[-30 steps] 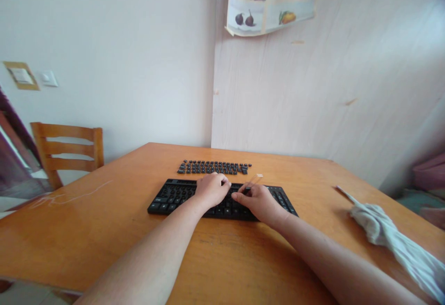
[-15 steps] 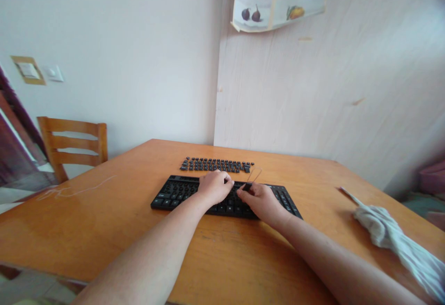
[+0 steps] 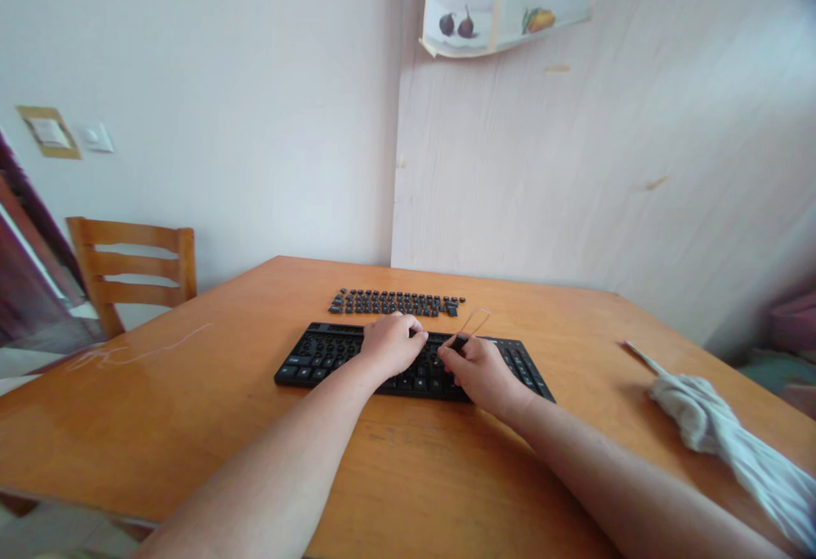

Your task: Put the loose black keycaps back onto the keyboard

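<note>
A black keyboard lies across the middle of the wooden table. Some of its key positions at the upper left look bare of caps. My left hand rests over the middle of the keyboard with its fingers curled and closed; the fingertips and whatever they hold are hidden. Just right of it, my right hand is closed on a wire keycap puller. The thin wire loops stick up beyond my fingers, and its black handle shows by the thumb. Beyond the keyboard, loose black keycaps lie in rows.
The wooden table reaches back to the wall. At the right lie a pale crumpled cloth and a thin stick-like thing touching it. A wooden chair stands at the left. A fruit poster hangs on the wall.
The keycap puller has tilted in my right hand, and its wire loops have turned; the fingers have shifted slightly. My left hand stays in place on the keyboard. The view has moved slightly.
</note>
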`<state>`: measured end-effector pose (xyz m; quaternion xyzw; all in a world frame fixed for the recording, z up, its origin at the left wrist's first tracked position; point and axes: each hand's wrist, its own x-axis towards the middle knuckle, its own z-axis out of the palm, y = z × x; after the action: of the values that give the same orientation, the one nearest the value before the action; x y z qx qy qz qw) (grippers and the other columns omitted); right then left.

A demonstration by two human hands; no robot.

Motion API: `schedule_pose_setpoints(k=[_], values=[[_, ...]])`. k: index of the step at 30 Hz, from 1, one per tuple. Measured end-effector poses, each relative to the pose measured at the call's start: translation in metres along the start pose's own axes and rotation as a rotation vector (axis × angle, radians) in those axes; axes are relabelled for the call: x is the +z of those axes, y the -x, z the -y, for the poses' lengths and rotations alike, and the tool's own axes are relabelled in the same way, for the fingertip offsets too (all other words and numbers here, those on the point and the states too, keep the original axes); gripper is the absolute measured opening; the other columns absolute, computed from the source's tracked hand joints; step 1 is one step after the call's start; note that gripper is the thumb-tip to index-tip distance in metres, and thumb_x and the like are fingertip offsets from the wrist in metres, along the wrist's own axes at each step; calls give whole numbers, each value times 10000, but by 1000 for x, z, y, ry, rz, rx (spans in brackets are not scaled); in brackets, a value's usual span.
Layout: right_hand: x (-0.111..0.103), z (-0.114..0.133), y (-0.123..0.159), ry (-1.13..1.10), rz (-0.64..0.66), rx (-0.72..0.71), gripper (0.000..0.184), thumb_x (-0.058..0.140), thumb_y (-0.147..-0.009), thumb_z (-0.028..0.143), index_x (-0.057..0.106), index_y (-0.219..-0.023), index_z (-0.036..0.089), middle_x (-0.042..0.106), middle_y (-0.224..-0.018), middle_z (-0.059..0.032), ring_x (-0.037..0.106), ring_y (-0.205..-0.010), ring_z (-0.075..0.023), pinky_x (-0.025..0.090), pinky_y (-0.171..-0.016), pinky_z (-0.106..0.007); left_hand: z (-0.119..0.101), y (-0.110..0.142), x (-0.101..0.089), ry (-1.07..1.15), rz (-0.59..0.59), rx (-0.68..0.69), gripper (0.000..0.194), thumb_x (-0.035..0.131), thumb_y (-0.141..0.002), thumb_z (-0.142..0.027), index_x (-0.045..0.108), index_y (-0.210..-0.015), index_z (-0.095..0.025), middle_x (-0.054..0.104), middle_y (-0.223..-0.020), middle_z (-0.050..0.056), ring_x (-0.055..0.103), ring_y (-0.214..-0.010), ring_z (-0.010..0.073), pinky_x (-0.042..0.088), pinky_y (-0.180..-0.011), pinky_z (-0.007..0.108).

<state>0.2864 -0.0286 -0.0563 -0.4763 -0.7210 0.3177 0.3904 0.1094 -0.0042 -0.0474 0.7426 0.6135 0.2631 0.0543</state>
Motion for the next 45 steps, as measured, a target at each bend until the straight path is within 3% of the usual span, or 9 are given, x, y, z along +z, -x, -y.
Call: schedule_pose_setpoints(k=[7, 13, 17, 21, 25, 28, 34, 39, 45], values=[[-10, 1, -1, -84, -75, 178, 352, 528, -832, 430, 557, -589, 177, 497, -445, 8, 419, -410, -103, 312, -428, -235, 1, 0, 0, -6, 2, 6, 277, 519, -829, -464, 704, -886, -267, 683, -982, 59, 611, -953, 251, 440, -810, 356], [-11, -1, -1, -138, -70, 163, 351, 542, -834, 446, 568, -616, 173, 514, -448, 15, 418, -406, -95, 305, -435, -231, 0, 1, 1, 1, -11, 4, 280, 518, -835, -455, 707, -883, -255, 686, -980, 64, 610, -957, 249, 444, -827, 359], [-10, -2, 0, -187, -107, 155, 358, 550, -833, 449, 569, -616, 165, 526, -454, 13, 434, -414, -95, 308, -447, -232, -8, 3, -3, 106, -58, 105, 212, 544, -815, -332, 694, -920, -225, 681, -1012, 58, 602, -983, 220, 438, -876, 336], [-9, -5, 1, -255, -130, 127, 333, 556, -837, 451, 577, -675, 162, 536, -471, 20, 453, -437, -98, 322, -468, -229, -18, 5, -2, 382, 92, 213, 229, 543, -766, -201, 669, -956, -188, 692, -952, 43, 624, -867, 170, 469, -780, 274], [-8, -7, 0, -294, -107, 63, 336, 555, -843, 465, 602, -722, 155, 542, -503, 18, 458, -467, -101, 330, -487, -229, -23, 8, 2, 533, 229, 253, 176, 557, -794, -255, 661, -913, -177, 698, -848, 24, 625, -780, 160, 464, -701, 262], [-8, -8, 0, -274, -100, 41, 346, 555, -845, 469, 619, -739, 146, 545, -513, 12, 467, -476, -104, 330, -488, -229, -25, 10, 3, 586, 258, 240, 170, 580, -802, -303, 657, -863, -165, 692, -803, 25, 614, -745, 157, 457, -665, 258], [-8, -8, 1, -278, -82, 29, 369, 555, -849, 497, 629, -769, 145, 579, -541, 0, 498, -480, -107, 344, -482, -225, -30, 11, 1, 750, 284, 181, 141, 591, -792, -242, 626, -900, -159, 695, -831, 29, 623, -764, 145, 472, -713, 264], [-9, -4, 2, -402, -94, 49, 378, 597, -804, 539, 595, -772, 162, 587, -562, 10, 495, -449, -96, 330, -439, -213, -29, 10, 0, 770, 256, 89, 242, 631, -734, -181, 611, -974, -159, 665, -832, 35, 616, -782, 150, 472, -724, 274], [-11, -9, -2, -450, -182, 58, 420, 588, -801, 555, 605, -983, 176, 634, -678, -3, 551, -464, -106, 349, -419, -207, -27, 9, 0, 815, 212, 22, 320, 615, -727, -143, 600, -1046, -162, 650, -858, 41, 609, -839, 160, 464, -788, 299]])
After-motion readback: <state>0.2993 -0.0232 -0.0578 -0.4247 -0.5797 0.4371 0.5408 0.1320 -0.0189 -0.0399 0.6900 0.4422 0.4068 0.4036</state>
